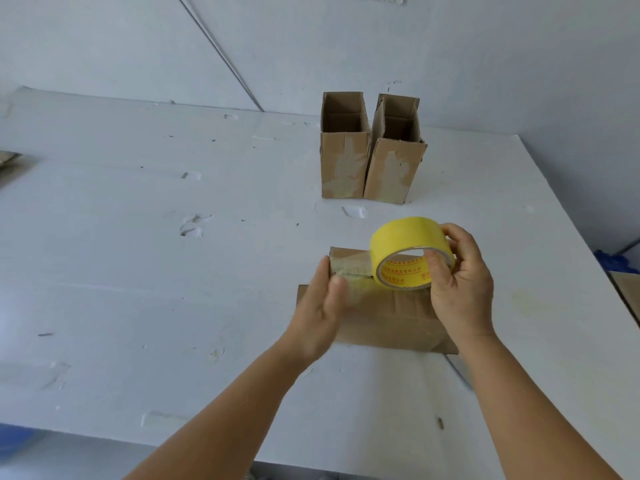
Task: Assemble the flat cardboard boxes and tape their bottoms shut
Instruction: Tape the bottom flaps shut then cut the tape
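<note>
Right grip (457, 275) curled around yellow tape roll (408, 252); left hand (323, 303) flat against box (381, 313).

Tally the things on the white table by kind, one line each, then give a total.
Standing open cardboard boxes: 2
Cardboard box being taped: 1
Yellow tape rolls: 1
Total: 4
</note>
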`<state>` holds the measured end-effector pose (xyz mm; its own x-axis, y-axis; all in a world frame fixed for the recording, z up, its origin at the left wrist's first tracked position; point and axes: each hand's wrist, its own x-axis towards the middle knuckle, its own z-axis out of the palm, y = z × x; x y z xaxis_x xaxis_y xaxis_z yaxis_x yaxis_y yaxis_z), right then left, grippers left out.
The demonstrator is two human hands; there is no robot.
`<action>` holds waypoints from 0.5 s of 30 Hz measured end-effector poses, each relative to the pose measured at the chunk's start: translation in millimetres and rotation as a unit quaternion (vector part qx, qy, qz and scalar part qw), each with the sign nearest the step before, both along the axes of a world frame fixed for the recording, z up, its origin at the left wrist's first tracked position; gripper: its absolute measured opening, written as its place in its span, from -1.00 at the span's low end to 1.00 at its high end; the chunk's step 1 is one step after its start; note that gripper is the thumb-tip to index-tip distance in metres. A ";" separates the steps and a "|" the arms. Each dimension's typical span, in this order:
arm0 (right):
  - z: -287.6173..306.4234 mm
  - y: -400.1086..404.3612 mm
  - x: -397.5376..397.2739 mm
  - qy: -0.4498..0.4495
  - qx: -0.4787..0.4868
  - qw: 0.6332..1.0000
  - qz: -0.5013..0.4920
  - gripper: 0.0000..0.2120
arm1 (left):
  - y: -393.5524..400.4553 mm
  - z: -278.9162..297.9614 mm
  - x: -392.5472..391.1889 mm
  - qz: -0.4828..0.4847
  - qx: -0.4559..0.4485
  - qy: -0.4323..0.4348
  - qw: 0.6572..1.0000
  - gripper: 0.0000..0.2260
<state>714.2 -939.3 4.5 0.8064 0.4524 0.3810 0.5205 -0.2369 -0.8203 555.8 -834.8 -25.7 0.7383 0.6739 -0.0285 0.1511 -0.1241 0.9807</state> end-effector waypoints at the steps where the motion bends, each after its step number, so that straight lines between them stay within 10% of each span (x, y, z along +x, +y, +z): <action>1: -0.6 0.2 -1.2 0.001 -0.002 1.000 0.001 -0.61 | -3.1 -2.2 -0.5 -0.041 -0.007 0.018 0.999 -0.50; 8: 2.8 -0.7 -1.1 0.035 0.015 0.999 0.017 -0.61 | 26.0 9.1 4.5 -0.113 0.241 0.203 0.942 0.09; 15: 18.9 -9.7 19.8 0.228 0.032 0.956 0.182 -0.67 | 35.8 33.5 36.3 -0.175 0.380 0.217 0.882 0.09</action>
